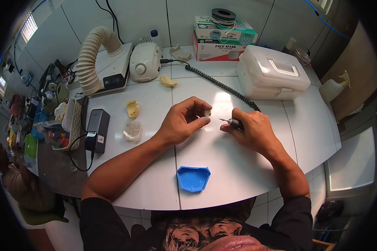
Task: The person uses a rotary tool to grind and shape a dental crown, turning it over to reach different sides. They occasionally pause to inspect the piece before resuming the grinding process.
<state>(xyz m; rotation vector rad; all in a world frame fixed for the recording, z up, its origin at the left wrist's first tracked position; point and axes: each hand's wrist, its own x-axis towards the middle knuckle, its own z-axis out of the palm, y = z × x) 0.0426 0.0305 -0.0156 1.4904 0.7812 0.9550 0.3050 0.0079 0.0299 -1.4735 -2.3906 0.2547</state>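
My left hand pinches a small cream-coloured piece between thumb and fingertips; it looks like a dental piece, but its exact shape is too small to tell. In my right hand is a rotary handpiece, its thin bur pointing left toward the piece, a short gap apart. A black coiled cord runs from behind the right hand to a white motor unit. Left of my left hand lie a yellow dental cast and a small clear box. Another yellow cast lies farther back.
Near the front edge sits a blue angular mould. A white hose curves over a machine at the back left. Mask boxes and a white case stand at the back. A dark power unit stands left; another person sits beyond.
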